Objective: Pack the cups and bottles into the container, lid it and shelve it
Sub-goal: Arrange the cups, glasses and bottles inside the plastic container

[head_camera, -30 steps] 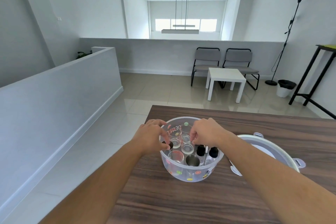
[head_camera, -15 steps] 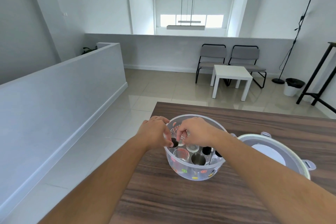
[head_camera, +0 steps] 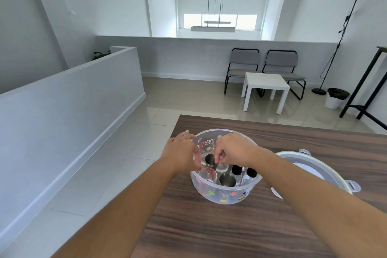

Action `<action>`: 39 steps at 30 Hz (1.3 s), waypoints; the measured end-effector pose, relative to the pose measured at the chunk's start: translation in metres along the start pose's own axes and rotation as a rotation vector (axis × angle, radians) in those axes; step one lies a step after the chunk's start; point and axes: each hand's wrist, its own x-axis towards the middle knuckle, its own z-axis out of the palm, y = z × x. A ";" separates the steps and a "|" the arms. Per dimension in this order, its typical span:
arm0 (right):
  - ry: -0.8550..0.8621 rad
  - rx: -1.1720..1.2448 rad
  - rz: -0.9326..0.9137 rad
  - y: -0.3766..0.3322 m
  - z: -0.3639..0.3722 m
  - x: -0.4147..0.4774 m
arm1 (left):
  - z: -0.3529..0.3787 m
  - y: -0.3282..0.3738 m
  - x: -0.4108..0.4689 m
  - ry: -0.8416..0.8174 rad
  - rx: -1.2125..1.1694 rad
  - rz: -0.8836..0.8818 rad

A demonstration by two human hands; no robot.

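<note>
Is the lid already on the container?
No; the lid lies on the table to the right of the open container.

clear plastic container, brushed metal cup, matt wood-grain table

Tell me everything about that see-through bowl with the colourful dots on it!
The container is a round tub of clear, slightly cloudy plastic with small fruit-like stickers and red lettering on its wall. It stands upright and open near the left edge of the wooden table. Inside stand clear glasses, metal cups and black-capped bottles. The left hand and right hand reach in over its rim. Its lid lies beside it.
</note>
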 end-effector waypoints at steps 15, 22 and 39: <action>-0.214 0.239 0.127 0.019 -0.020 -0.009 | 0.017 0.014 0.017 -0.011 0.142 -0.028; -0.066 -0.012 0.161 0.029 -0.013 0.002 | 0.018 0.005 0.027 0.081 0.192 -0.028; -0.021 0.020 0.134 0.047 0.005 0.008 | 0.016 -0.007 0.050 0.093 0.173 0.036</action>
